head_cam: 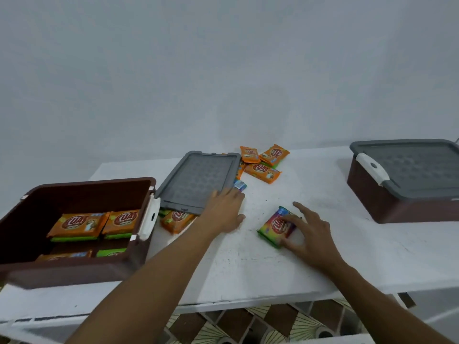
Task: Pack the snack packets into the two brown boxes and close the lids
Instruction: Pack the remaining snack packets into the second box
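Head view: a white table [248,264] fills the lower half of the frame. At lower left stands the open box [62,271], brown, with orange packets [77,223] lying flat inside over green ones. Just right of it the loose lid [198,180], grey, lies tilted on top of more packets; an orange one [175,222] pokes out under its near edge and a blue one [240,186] shows at its right edge. The left hand [224,212] reaches to the lid's near right corner, fingers straight and touching it. Right of centre, the right hand [311,235] holds the rainbow packet [274,227] on the table, a finger curled over its top and the thumb at its near edge. Three orange packets [263,170] lie at the back centre. At the right edge sits the closed box [387,207], grey lid on, white latch [372,168] facing left.
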The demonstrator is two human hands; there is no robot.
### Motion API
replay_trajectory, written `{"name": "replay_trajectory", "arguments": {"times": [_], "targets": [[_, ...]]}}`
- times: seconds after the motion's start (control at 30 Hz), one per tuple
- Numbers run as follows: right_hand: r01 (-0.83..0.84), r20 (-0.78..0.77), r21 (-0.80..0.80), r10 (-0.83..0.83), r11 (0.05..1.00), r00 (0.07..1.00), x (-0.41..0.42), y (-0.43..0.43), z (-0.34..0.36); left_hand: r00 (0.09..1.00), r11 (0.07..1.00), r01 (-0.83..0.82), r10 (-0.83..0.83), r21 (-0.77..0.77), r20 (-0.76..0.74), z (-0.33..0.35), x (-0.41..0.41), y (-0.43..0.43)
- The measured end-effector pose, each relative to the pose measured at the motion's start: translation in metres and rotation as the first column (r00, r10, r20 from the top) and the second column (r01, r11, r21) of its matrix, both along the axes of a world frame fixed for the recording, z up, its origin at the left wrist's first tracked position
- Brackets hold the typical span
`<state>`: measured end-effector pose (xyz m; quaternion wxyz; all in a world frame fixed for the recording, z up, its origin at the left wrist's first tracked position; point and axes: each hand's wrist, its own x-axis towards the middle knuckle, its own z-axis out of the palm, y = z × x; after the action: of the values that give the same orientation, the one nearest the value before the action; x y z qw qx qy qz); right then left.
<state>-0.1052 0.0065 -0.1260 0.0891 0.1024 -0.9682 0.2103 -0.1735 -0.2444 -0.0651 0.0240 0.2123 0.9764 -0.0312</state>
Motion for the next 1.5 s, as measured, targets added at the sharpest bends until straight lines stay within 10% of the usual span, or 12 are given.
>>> {"name": "replay_trajectory", "arguments": {"times": [0.2, 0.57, 0.8, 0.97, 1.5], "targets": [[0.065, 0.012, 0.087, -0.066, 0.994, 0.998, 0.000, 0.000, -0.004, 0.988, 0.988, -0.155, 0.155, -0.013, 0.001, -0.031, -0.006, 0.024], [0.336, -0.006, 0.058, -0.336, 0.940, 0.942, -0.005, 0.001, -0.008, 0.949, 0.937, 0.303, -0.280, 0.175, -0.144, -0.031, -0.006, 0.029], [0.322, 0.054, 0.111, -0.329, 0.940, 0.943, -0.007, -0.002, -0.005, 0.995, 0.995, 0.100, -0.100, 0.009, -0.012, -0.023, -0.032, 0.025], [0.319, 0.004, 0.052, -0.319, 0.946, 0.948, -0.009, 0.001, -0.006, 0.997, 0.949, 0.073, -0.073, 0.308, -0.009, -0.009, -0.031, 0.034], [0.295, 0.181, 0.069, -0.303, 0.953, 0.936, -0.006, -0.046, 0.057, 0.994, 0.915, 0.104, -0.108, 0.389, -0.011, 0.065, -0.020, -0.015]]}}
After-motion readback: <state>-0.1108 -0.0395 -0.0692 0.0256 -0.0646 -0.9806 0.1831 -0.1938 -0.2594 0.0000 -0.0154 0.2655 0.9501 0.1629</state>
